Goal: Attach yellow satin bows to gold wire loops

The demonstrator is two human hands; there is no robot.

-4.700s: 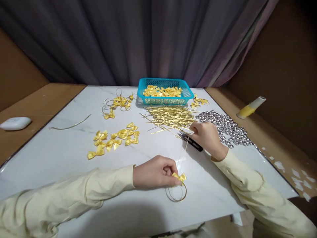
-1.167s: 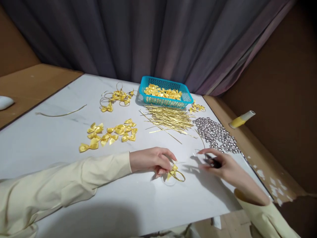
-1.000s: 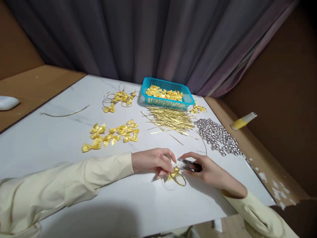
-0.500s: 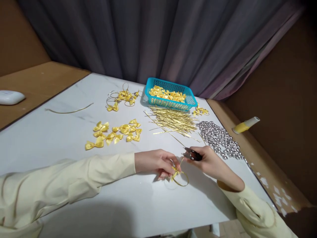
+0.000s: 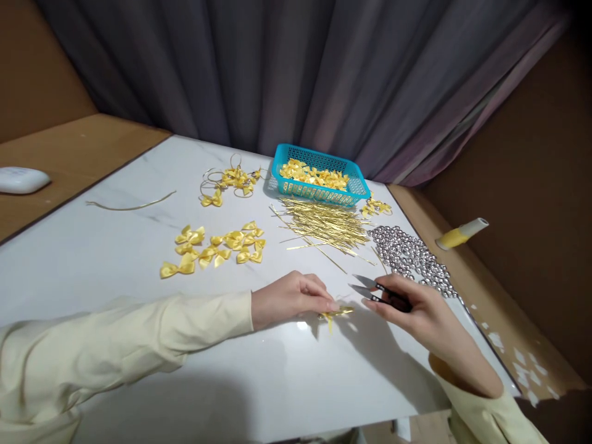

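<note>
My left hand (image 5: 298, 300) pinches a yellow ribbon bow with gold cord (image 5: 337, 312) just above the white table, thumb and fingers closed on it. The bow is partly hidden by my fingertips. To its right, my right hand (image 5: 419, 308) grips black-handled thread snips (image 5: 386, 295). Their two pointed blades are spread and point left, apart from the bow. Beyond my hands lies a pile of gold cord pieces (image 5: 324, 225). A heap of silver beads (image 5: 414, 259) is behind my right hand.
A blue basket (image 5: 358, 188) of yellow bows stands at the back. Loose yellow bows (image 5: 213, 251) lie left of centre. Bows with looped cords (image 5: 238, 180) sit behind them, and one curved cord (image 5: 132, 206) lies far left. A yellow-and-white tube (image 5: 462, 234) rises at the right edge.
My right hand and the snips have moved right, away from the bow. My left hand has turned the bow, so its cord loop now shows nearly edge-on.
</note>
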